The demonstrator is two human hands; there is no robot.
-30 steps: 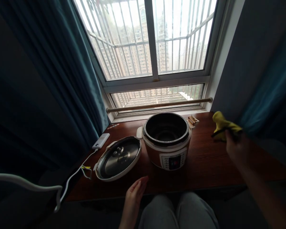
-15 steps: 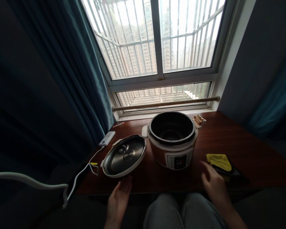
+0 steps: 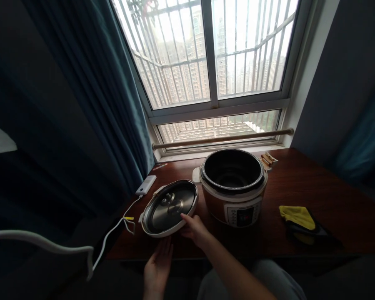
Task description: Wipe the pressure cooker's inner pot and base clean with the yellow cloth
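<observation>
A round pot lid (image 3: 171,207) lies with its metal inner side up at the left of the table. At its lower right rim is my right hand (image 3: 196,230), pinching the edge with the thumb on top. My left hand (image 3: 158,262) is at the lid's near edge, palm up, its fingers stretched out and their tips by the rim; whether they touch it is unclear. Right of the lid stands the cooker (image 3: 234,187), uncovered, with a dark inner pot and a control panel on its front.
A yellow and black cloth (image 3: 298,217) lies on the table (image 3: 325,183) at the right. A white power bank (image 3: 146,185) with a cable lies at the left. Small brown items (image 3: 268,159) are behind the cooker, near the window.
My right hand has moved left from beside the cloth, across the front of the cooker, and taken hold of the lid's rim. The whole view has shifted slightly.
</observation>
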